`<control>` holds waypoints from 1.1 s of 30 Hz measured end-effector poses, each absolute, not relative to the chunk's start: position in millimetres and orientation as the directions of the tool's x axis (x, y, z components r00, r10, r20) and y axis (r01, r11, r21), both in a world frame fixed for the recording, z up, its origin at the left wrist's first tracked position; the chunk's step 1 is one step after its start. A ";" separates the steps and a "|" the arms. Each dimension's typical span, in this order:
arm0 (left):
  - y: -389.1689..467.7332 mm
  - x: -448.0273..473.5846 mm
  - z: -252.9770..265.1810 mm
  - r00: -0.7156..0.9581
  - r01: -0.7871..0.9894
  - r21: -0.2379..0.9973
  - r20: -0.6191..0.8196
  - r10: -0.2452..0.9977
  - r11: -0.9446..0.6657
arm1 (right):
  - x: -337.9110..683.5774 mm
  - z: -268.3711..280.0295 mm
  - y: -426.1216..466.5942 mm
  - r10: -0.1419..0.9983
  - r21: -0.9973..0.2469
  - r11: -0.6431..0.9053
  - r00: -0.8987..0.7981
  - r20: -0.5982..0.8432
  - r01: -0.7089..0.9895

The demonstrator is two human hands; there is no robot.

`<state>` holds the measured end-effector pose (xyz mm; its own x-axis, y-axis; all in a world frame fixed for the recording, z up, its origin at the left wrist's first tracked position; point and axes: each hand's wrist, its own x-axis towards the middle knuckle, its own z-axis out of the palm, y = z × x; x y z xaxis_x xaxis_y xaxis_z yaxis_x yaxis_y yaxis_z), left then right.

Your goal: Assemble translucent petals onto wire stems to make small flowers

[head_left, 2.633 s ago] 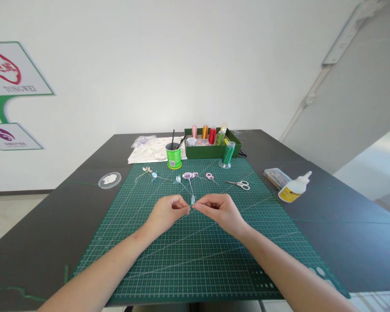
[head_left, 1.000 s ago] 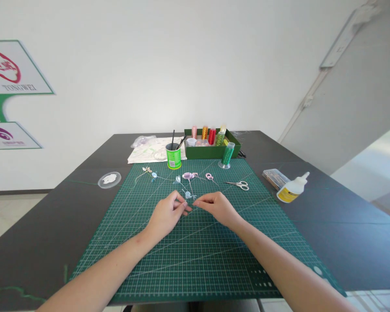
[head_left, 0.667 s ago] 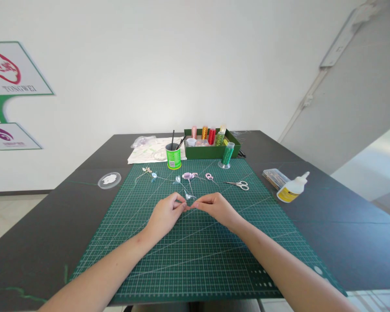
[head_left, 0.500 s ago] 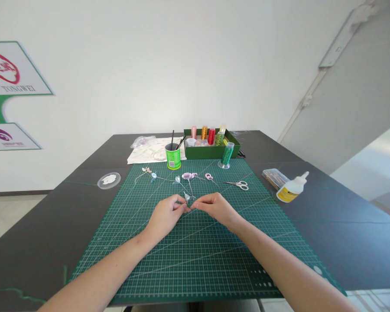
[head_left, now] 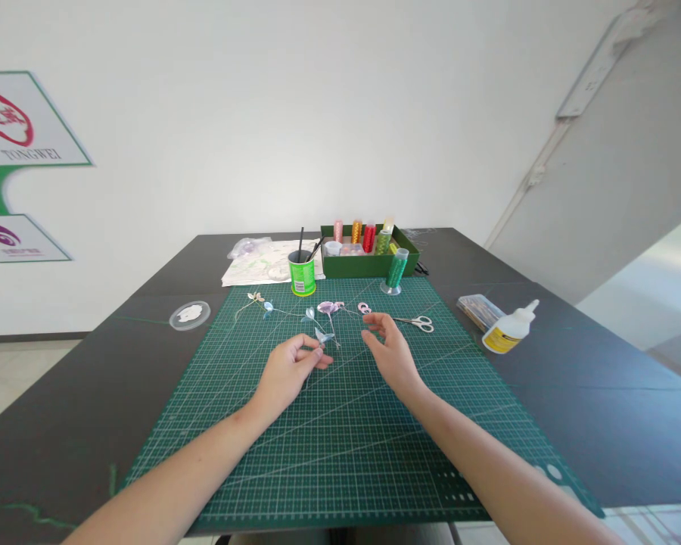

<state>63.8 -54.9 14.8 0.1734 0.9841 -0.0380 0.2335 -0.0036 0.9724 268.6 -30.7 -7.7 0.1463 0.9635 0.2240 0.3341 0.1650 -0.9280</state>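
Observation:
Between the thumb and fingers of my left hand (head_left: 292,363) is a small pale-blue petal piece (head_left: 322,335), seemingly on a thin stem. My right hand (head_left: 390,348) is raised over the mat with fingers apart, holding nothing. Just beyond it lie white-handled scissors (head_left: 423,324) and a small pink ring-shaped piece (head_left: 364,308). A mauve petal piece (head_left: 328,307) on a wire lies ahead of my hands. To its left are a pale-blue petal piece (head_left: 309,313), another light-blue one (head_left: 268,306) and a cream one (head_left: 256,297).
A green cutting mat (head_left: 340,454) covers the table's middle. Behind stand a green can (head_left: 303,278) with brushes, a green thread spool (head_left: 397,271) and a green box (head_left: 368,266) of spools. A glue bottle (head_left: 509,329) lies right; a round lid (head_left: 190,316) is left.
My right hand has let go near the petal piece, moved right and slightly away, and opened. My left hand keeps hold of the pale-blue petal piece, which has tilted.

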 end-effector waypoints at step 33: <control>-64.0 76.2 8.3 0.210 0.156 0.988 -0.030 0.977 -0.003 | 240.8 6.8 -54.2 0.989 -0.996 -0.055 -0.136 -0.064 0.068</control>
